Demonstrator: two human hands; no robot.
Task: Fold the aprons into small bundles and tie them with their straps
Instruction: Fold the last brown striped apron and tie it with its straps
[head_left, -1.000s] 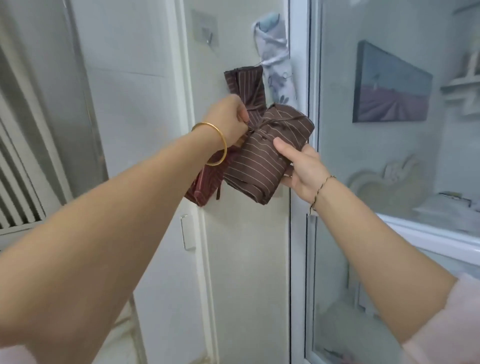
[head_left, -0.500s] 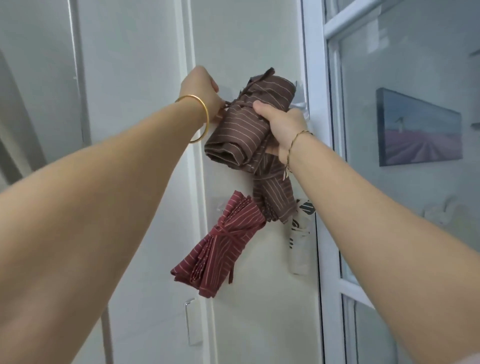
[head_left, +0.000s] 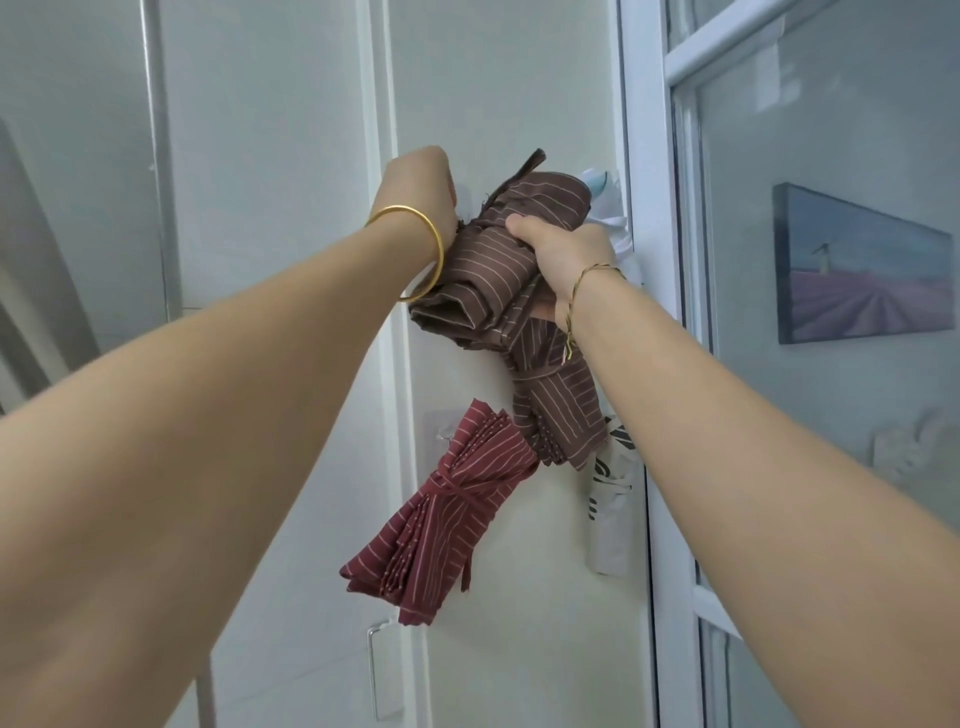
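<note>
"While our right hand (head_left: 561, 254) is wrapped round the brown striped bundle (head_left: 483, 270) in the upper middle of the frame, what is our left hand (head_left: 418, 182) doing?"

"It sits curled against the wall (head_left: 260, 156) just left of the bundle's top, knuckles toward us. Its fingers are hidden behind it, so we cannot tell whether it pinches anything. We'd guess a hanging loop, being worked onto a peg we cannot see."

"Why do we hold the bundle so high?"

"It is already folded and tied, with a strap (head_left: 485, 222) crossing its top end. We judge the right hand carries the weight, leaving the other hand free to find the peg."

"And the other aprons?"

"A second brown bundle (head_left: 563, 410) hangs just below our right wrist, touching the held one. The red striped bundle (head_left: 447, 514), cinched by its own tie, hangs in the lower middle from a clear hook (head_left: 441, 434). A white patterned bundle (head_left: 610, 499) hangs just right of it, beside the door frame (head_left: 639, 130)."

"Then the folding looks done?"

"For these, we think so — hanging this one seems the step in hand. Let go too soon and it may drop."
</note>
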